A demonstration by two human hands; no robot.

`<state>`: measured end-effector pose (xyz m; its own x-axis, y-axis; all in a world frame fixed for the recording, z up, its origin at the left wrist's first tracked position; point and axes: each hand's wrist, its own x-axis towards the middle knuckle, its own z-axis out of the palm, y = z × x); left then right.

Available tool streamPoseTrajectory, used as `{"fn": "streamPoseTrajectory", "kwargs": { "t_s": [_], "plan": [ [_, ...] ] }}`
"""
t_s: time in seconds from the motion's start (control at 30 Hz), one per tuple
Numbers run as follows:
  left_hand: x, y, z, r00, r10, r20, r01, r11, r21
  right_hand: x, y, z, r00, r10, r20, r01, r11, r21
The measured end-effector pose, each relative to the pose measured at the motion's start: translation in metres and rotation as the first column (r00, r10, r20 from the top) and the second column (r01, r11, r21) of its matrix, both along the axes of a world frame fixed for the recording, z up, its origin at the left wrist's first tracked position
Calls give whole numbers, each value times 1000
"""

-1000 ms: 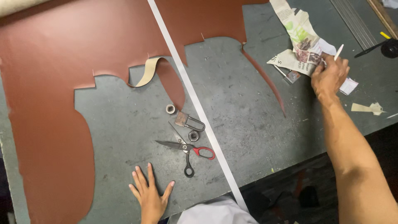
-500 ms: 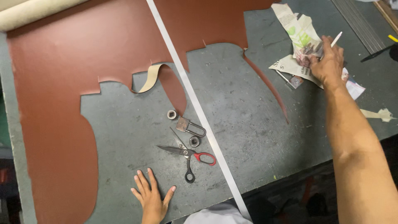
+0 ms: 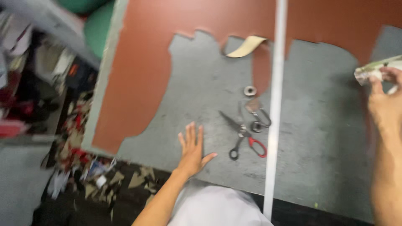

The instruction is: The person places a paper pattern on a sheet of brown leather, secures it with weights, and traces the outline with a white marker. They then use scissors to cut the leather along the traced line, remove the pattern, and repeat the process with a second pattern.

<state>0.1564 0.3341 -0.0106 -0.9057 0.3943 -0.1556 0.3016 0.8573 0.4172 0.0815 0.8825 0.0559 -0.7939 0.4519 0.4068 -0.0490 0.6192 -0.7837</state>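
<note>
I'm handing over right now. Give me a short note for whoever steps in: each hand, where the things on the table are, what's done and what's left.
Left hand: flat, palm down on the grey table, fingers spread, holding nothing.
Right hand: raised at the right edge of the view, gripping a crumpled wad of paper; the picture is blurred there.
Scissors: on the table, blades shut, just right of the left hand, untouched. A small metal ring and a clip lie above them.
White strip: runs across the table from the far side to the near edge.
Red-brown sheet: a large piece already cut out of it, one flap curled up.
Left: sheet still spread out, scissors idle.
</note>
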Motion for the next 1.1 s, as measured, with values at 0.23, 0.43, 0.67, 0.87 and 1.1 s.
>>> {"fn": "streamPoseTrajectory", "kwargs": {
  "t_s": [0.23, 0.43, 0.67, 0.87, 1.1],
  "plan": [
    [1, -7, -3, 997, 66, -43, -61, 991, 118, -12, -164, 25, 955, 298, -7, -298, 953, -55],
    [-8, -15, 42, 963, 268, 32, -241, 802, 547, -5, -314, 37, 900, 434, -38, -376, 730, -571],
    [-36, -60, 120, 957, 274, -97, -109, 648, 754, 8, -423, 46, 863, 503, -40, -341, 524, -781],
    [-80, -120, 87, 896, 67, 440, -441, 273, 855, 10, -519, 29, 883, 434, 181, -242, 749, -616],
    [-144, -252, 37, 811, -42, 584, -555, 264, 789, -6, -653, 12, 844, 360, 398, -81, 819, -567]
  ]
}}
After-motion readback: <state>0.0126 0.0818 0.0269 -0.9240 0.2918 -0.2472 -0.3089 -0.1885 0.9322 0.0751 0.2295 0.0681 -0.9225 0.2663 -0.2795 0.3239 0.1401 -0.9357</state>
